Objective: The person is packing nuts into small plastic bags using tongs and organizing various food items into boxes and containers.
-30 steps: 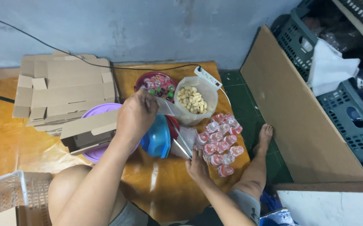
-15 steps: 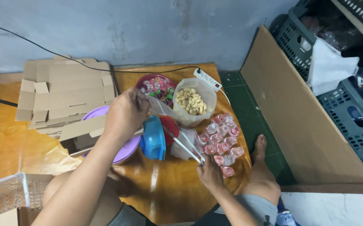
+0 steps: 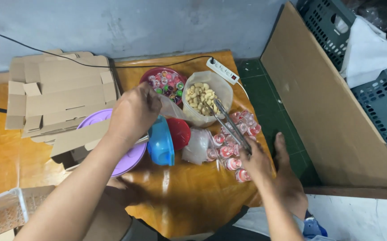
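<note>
My left hand (image 3: 133, 114) is closed on the edge of a small clear plastic bag (image 3: 172, 107), just left of a clear tub of pale nuts (image 3: 204, 100). Below it stand a blue lid (image 3: 160, 143) on edge and a red lid (image 3: 179, 132). My right hand (image 3: 255, 159) grips metal tongs (image 3: 230, 124), whose tips reach over the nut tub's rim. Several small red-topped jelly cups (image 3: 236, 143) lie under the tongs. A red bowl of coloured sweets (image 3: 166, 82) sits behind the bag.
Flattened cardboard boxes (image 3: 59, 96) lie at the left, one overlapping a purple plate (image 3: 126, 158). A white power strip (image 3: 222, 71) is behind the tub. A large cardboard sheet (image 3: 331, 102) and grey crates (image 3: 380, 102) stand at the right. My foot (image 3: 287, 160) rests at the table's right edge.
My right hand has lifted the tongs from beside the jelly cups and swung their tips up to the nut tub. The left hand has stayed by the bag.
</note>
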